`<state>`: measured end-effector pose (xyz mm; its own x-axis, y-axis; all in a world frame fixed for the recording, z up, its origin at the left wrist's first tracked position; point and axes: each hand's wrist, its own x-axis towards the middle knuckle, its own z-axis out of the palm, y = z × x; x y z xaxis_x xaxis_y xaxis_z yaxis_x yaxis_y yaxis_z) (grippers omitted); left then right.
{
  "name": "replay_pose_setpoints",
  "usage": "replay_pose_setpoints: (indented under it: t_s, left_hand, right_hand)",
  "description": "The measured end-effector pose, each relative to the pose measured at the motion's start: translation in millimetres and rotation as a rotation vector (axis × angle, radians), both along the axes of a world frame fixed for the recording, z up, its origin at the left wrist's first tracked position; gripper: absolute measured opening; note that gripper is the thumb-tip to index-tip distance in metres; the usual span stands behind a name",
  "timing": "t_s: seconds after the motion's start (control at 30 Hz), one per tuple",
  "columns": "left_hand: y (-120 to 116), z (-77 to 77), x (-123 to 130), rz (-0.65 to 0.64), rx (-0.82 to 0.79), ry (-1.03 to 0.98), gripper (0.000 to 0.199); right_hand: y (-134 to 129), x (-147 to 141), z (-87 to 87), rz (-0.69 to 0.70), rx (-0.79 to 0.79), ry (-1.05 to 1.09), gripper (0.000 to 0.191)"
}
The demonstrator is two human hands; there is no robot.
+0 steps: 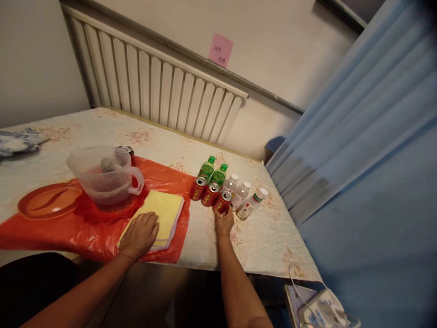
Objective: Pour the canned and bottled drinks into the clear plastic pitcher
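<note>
My right hand is wrapped round the lower part of a red can, the rightmost of three in a row. Beside it stand the middle red can and the left red can. My left hand lies flat on a stack of yellow cloths, fingers resting on top. Behind the cans are two green-capped bottles and white-capped bottles. A clear plastic jug with a handle sits left of the cloths on a red scalloped dish.
Red plastic sheeting lies under the jug and cloths, with an orange lid at left. A dark can stands behind the jug. Blue curtain hangs at right; a power strip sits below the table's right corner.
</note>
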<state>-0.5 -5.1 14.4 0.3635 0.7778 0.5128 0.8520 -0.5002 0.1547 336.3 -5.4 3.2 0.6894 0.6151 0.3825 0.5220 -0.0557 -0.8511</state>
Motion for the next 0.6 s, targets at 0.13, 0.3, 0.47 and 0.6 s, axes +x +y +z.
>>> replay_pose_setpoints:
  t_s: [0.13, 0.3, 0.47, 0.6]
  left_hand:
    - [-0.3, 0.8, -0.2, -0.001, 0.002, -0.004, 0.028]
    - [-0.7, 1.3, 0.3, -0.006, 0.002, -0.013, 0.029]
    - [-1.7, 3.0, 0.8, -0.003, -0.001, -0.024, 0.028]
    - [-2.2, 4.7, 1.0, -0.007, 0.0, -0.019, 0.028]
  right_hand:
    - [0.1, 0.8, -0.5, 0.003, 0.005, -0.008, 0.061]
    - [-0.7, 1.0, -0.6, -0.014, -0.01, -0.035, 0.063]
    - [-1.6, 0.9, -0.5, -0.016, -0.012, -0.039, 0.062]
    - [-2.7, 0.8, 0.9, -0.01, -0.028, -0.026, 0.064]
